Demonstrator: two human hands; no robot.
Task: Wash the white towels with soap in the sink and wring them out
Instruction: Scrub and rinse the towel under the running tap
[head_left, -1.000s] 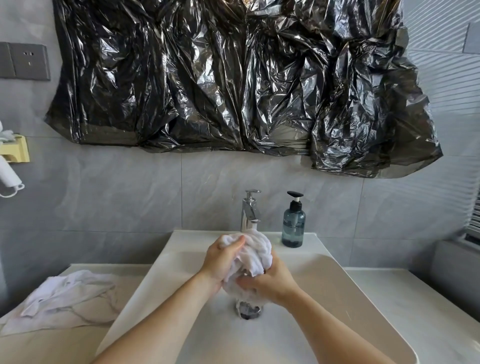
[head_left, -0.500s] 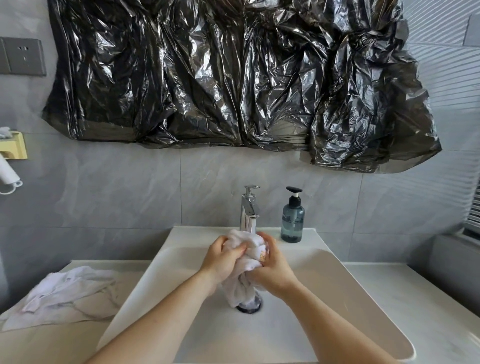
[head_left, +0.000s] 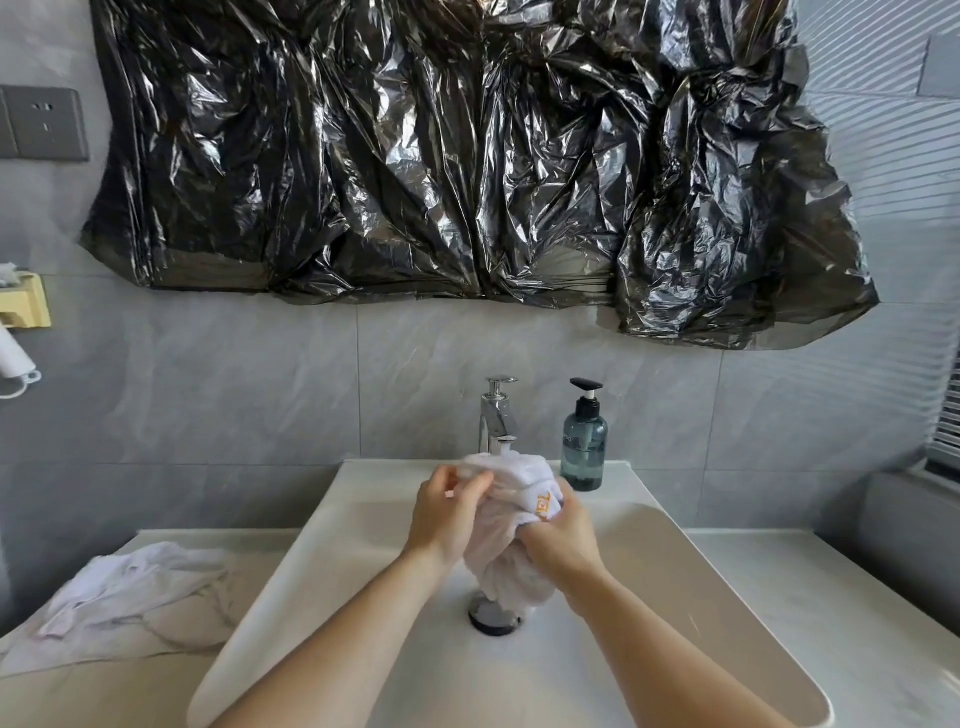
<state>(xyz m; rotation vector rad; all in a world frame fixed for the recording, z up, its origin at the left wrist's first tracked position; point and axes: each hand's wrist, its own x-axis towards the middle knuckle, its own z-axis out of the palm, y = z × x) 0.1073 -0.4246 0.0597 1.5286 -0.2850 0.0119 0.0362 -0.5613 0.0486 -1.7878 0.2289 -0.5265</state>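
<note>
Both hands (head_left: 511, 525) grip the bunched towel (head_left: 511, 545) upright, tail hanging toward the drain (head_left: 493, 618)

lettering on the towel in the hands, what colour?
Orange, on the white towel above the right hand; head view, the only one.

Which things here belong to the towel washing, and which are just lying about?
Job: bunched white towel gripped by left hand and right hand; white sink; chrome tap; blue soap pump bottle; second white towel.
About: black plastic sheet; grey wall socket.

Soft daylight from the right, glare on black plastic sheet (head_left: 467, 156), wide-angle bending at edges.
</note>
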